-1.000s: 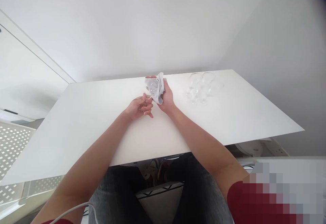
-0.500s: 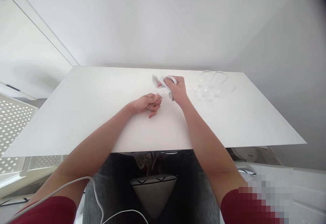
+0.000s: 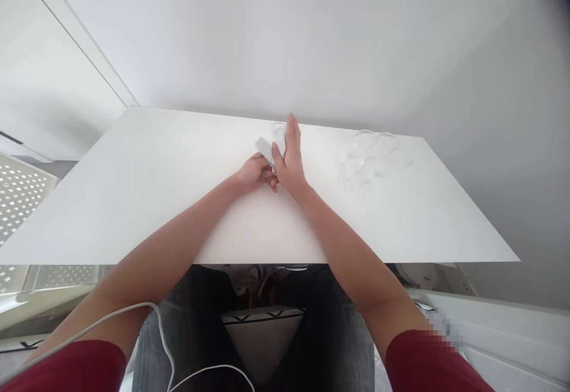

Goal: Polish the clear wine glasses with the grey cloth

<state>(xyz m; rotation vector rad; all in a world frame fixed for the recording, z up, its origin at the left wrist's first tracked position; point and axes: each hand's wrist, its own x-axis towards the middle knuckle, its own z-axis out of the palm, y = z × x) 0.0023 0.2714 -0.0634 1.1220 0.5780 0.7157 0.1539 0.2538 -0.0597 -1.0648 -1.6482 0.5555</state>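
A white table (image 3: pixel 133 202) fills the middle of the view. Near its far edge my two hands meet over a clear wine glass (image 3: pixel 278 132) and a white cloth (image 3: pixel 266 148). My left hand (image 3: pixel 255 172) is curled at the base of the glass, fingers closed round its stem as far as I can see. My right hand (image 3: pixel 289 157) presses the cloth against the glass bowl, fingers stretched up along it. The glass is mostly hidden by the cloth and my right hand.
Several more clear wine glasses (image 3: pixel 371 153) stand in a group on the right part of the table, close to the far edge. A wall rises right behind the table. A white cable (image 3: pixel 164 344) runs over my lap. A perforated white panel (image 3: pixel 18 196) is at the left.
My left hand moved up to meet the right. My right hand turned from gripping the bunched cloth sideways to holding it upright against the glass. The view tilted slightly.
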